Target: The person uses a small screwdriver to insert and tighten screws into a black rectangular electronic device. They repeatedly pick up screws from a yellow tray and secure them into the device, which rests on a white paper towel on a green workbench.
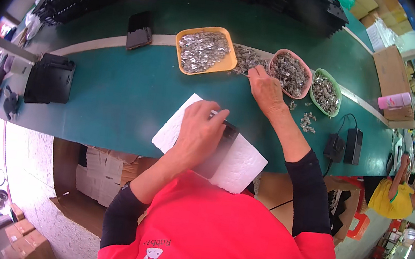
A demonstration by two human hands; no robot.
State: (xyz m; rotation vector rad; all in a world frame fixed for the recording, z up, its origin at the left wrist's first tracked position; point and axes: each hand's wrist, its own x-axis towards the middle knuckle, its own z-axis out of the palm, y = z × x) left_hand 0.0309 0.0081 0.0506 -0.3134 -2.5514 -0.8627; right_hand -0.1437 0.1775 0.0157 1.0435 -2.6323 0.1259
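Observation:
My left hand [199, 131] is closed round a dark, flat rectangular piece [225, 144], which rests on a white foam block [239, 166] at the table's near edge. A small pale bit shows by its thumb and forefinger; what it is I cannot make out. My right hand [267, 89] pinches a thin metal tool [240, 73], perhaps tweezers. Its tip reaches toward a loose heap of small metal parts [249, 58]. That heap lies between a yellow tray [231, 63] of shiny metal parts and a pink tray [309, 85] of similar parts.
Right of the pink tray stands a green tray [339, 101] of metal parts, with loose parts [308, 121] nearby. Two black boxes with a cable [353, 146] sit at the right. Black casings [49, 79] stand left, another [140, 30] farther back. A person in yellow [391, 197] is at far right.

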